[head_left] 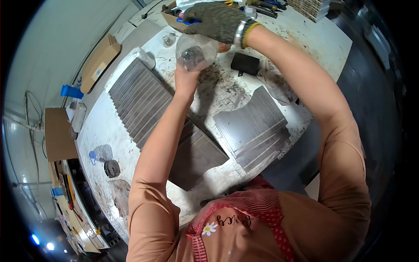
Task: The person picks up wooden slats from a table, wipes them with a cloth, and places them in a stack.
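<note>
My bare left hand [187,77] grips a clear plastic bottle [195,51] from below, over the far part of a white, stained worktable [104,122]. Just above the bottle, my right hand [216,21] wears a grey knit glove and curls over a cardboard box [171,17] with blue-handled tools at the table's far edge; whether it holds anything is hidden. Below my arms lie two fanned stacks of dark grey flat strips, one at the left [142,102] and one at the right [253,129].
A small black block [245,63] and crumpled clear plastic [277,85] lie right of the bottle. A clear jar [169,39], a blue-capped bottle [99,153] and a dark round disc [111,168] sit on the table's left. Folded cardboard [99,61] lies beyond the left edge.
</note>
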### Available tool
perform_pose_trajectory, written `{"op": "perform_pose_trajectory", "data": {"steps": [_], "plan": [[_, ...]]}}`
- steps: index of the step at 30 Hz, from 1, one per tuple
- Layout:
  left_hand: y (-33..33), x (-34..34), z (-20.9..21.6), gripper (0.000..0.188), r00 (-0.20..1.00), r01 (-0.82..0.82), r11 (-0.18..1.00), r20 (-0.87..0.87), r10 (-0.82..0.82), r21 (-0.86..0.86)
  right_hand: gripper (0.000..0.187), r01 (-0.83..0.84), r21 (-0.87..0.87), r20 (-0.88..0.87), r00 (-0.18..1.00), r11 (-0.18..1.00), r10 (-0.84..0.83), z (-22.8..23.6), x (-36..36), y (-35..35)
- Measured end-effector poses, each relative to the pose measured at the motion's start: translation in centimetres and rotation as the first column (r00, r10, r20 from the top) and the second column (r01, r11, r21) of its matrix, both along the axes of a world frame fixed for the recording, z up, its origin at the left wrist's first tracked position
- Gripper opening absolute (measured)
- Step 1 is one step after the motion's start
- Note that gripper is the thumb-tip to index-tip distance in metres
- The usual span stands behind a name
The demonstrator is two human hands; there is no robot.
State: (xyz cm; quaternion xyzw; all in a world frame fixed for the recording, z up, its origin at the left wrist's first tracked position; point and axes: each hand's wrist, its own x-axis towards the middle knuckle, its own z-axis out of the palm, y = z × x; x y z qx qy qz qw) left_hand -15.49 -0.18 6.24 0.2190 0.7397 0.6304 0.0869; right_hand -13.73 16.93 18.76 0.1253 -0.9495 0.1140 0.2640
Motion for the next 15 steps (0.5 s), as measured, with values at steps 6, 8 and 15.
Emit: {"op": "perform_pose_trajectory", "data": {"steps": [6, 8, 15], "plan": [[3.7, -7.9, -6.9, 0.05, 0.906, -0.42, 0.892, -0.136, 0.401, -0.167, 0.037, 0.092, -0.093, 0.146, 0.986, 0.991, -0.078, -4.8, -6.9, 3.1], [3.8, -10.3, -8.3, 0.051, 0.883, -0.468, 0.852, -0.164, 0.44, -0.235, 0.038, 0.108, -0.097, 0.173, 0.981, 0.989, -0.09, -5.8, -8.4, 2.9], [4.2, -13.3, -11.7, 0.059, 0.92, -0.312, 0.891, 0.129, 0.37, -0.329, 0.035, 0.098, -0.107, 0.162, 0.983, 0.989, -0.08, -9.5, -12.1, 2.5]]}}
